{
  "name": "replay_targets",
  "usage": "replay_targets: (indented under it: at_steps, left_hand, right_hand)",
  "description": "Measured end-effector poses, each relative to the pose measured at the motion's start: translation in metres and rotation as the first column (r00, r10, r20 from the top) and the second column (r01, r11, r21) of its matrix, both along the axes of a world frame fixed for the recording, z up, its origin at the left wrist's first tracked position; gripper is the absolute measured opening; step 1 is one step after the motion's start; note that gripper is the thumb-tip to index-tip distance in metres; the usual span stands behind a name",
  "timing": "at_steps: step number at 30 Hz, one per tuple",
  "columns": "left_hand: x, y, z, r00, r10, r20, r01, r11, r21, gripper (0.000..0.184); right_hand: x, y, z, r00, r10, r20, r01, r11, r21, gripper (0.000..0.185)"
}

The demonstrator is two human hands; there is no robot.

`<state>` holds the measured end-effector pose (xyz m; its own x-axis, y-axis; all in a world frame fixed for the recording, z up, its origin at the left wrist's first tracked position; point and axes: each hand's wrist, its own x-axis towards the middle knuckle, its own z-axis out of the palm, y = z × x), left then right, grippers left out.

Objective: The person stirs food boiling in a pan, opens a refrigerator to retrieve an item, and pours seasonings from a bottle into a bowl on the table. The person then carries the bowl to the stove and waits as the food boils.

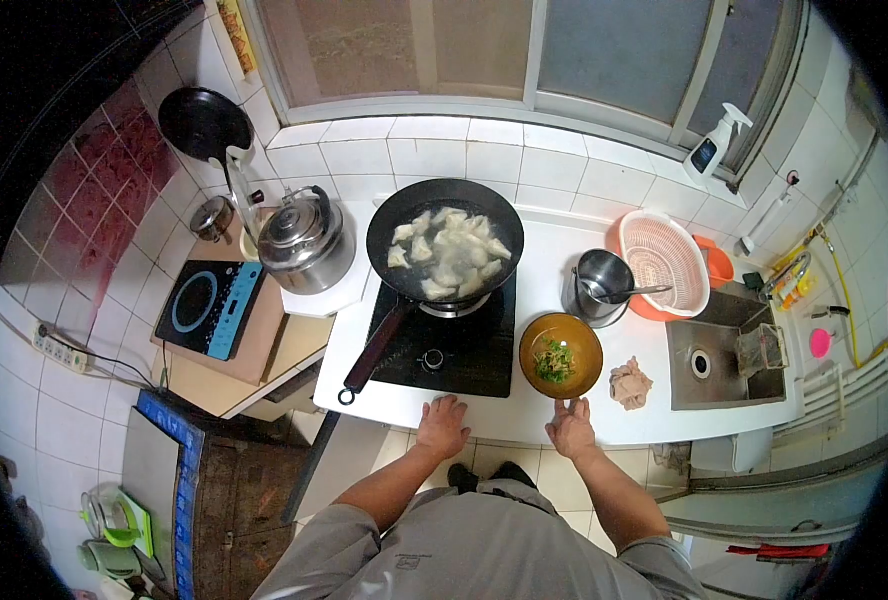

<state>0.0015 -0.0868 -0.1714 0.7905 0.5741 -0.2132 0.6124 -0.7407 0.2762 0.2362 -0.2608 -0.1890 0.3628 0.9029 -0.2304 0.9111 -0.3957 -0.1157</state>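
Note:
My left hand (444, 425) rests on the counter's front edge, below the black gas stove (394, 350), fingers flat and holding nothing. On the stove sits a black wok (384, 255) with pale dumplings (449, 250) in steaming liquid; its dark handle points toward the front left. At the counter edge, my right hand (571, 428) has its fingers apart, just below an amber bowl (589, 355). Chopped green herbs (554, 360) lie in that bowl. A crumpled beige cloth (630, 384) lies right of the bowl.
Behind the bowl stands a metal pot (604, 270) with a ladle. Farther right are a pink colander (664, 262) and a sink (744, 395). A steel kettle (309, 250) and an induction cooker (211, 305) are at the left. A spray bottle (709, 150) stands on the sill.

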Motion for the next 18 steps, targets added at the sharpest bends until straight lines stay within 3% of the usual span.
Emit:
replay_targets:
  at_steps: [9, 18]
  left_hand:
    - [-0.002, -0.001, -0.004, 0.998, -0.010, 0.060, 0.005, 0.997, 0.078, 0.053]
    - [-0.002, 0.001, -0.006, 0.997, 0.005, 0.079, -0.006, 1.000, 0.008, 0.053]
  right_hand:
    - [0.002, 0.000, -0.006, 1.000, -0.007, -0.006, 0.007, 1.000, 0.013, 0.074]
    - [0.002, -0.002, -0.010, 1.000, -0.010, -0.013, 0.011, 1.000, 0.018, 0.073]
